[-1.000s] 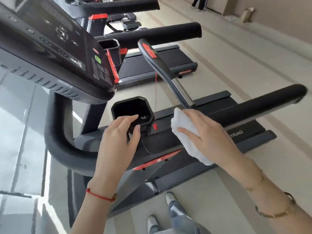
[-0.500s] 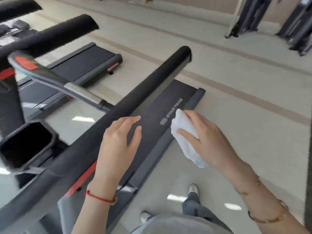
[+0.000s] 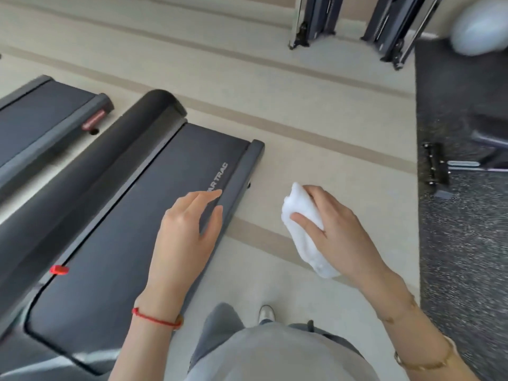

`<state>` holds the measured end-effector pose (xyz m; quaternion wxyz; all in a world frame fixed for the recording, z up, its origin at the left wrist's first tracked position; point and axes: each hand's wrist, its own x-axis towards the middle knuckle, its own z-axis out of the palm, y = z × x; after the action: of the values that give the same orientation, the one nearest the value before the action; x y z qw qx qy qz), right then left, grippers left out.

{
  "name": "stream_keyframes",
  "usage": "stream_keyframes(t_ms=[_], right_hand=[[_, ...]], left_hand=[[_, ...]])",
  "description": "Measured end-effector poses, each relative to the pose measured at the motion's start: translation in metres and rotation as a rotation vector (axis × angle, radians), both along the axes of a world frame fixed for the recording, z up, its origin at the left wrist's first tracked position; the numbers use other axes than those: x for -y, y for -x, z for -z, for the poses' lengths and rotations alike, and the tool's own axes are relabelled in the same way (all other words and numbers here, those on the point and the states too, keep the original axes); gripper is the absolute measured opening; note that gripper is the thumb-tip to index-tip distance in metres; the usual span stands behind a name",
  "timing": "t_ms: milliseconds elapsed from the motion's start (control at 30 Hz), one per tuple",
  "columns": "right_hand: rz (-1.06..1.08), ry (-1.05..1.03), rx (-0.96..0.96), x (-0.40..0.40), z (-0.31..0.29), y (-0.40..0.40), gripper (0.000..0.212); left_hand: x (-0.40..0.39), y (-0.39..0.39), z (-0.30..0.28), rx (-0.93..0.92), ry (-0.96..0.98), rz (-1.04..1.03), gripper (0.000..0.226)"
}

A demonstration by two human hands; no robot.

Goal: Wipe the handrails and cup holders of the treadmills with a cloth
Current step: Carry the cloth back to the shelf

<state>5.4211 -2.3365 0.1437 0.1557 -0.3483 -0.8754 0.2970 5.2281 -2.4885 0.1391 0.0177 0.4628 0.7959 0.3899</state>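
Note:
My right hand [image 3: 339,229] grips a bunched white cloth [image 3: 305,224] in the air over the beige floor, to the right of the treadmill. My left hand [image 3: 187,235] hovers with relaxed, straight fingers above the right edge of the treadmill's dark belt deck [image 3: 143,229] and holds nothing. A long black padded handrail [image 3: 90,171] runs diagonally along the left side of the deck. No cup holder or console is in view.
A second treadmill deck [image 3: 41,119] lies at the far left. Dark machine frames [image 3: 313,20] stand at the top by the wall. A speckled black rubber mat [image 3: 464,215] with a metal bench foot [image 3: 437,171] lies on the right. My shoe [image 3: 266,313] is below.
The view has swung right and down, away from the console and cup holder to the treadmill's rear and the floor. Both hands keep their pose; the right still holds the cloth.

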Motion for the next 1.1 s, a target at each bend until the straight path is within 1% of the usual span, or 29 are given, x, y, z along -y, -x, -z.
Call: stream_keyframes(t_ms=[167,367,533,867,1100], right_hand=[[0.045,-0.003,0.043,-0.062,0.011,0.002,0.033],[0.097,0.004,0.045,-0.153,0.027,0.035,0.035],[0.131,0.005,0.043,-0.248,0.03,0.079,0.034],[0.226,-0.008,0.046,-0.447,0.015,0.174,0.033],[0.26,-0.009,0.04,-0.577,0.033,0.228,0.035]], left_hand=[[-0.057,0.012,0.006,-0.006,0.05,0.008,0.027],[-0.149,0.053,0.022,-0.008,0.092,0.027,0.027],[-0.248,0.103,0.028,0.023,0.106,0.038,0.028],[-0.459,0.209,0.008,0.016,0.097,0.111,0.028],[-0.596,0.273,0.021,0.001,0.11,0.132,0.027]])
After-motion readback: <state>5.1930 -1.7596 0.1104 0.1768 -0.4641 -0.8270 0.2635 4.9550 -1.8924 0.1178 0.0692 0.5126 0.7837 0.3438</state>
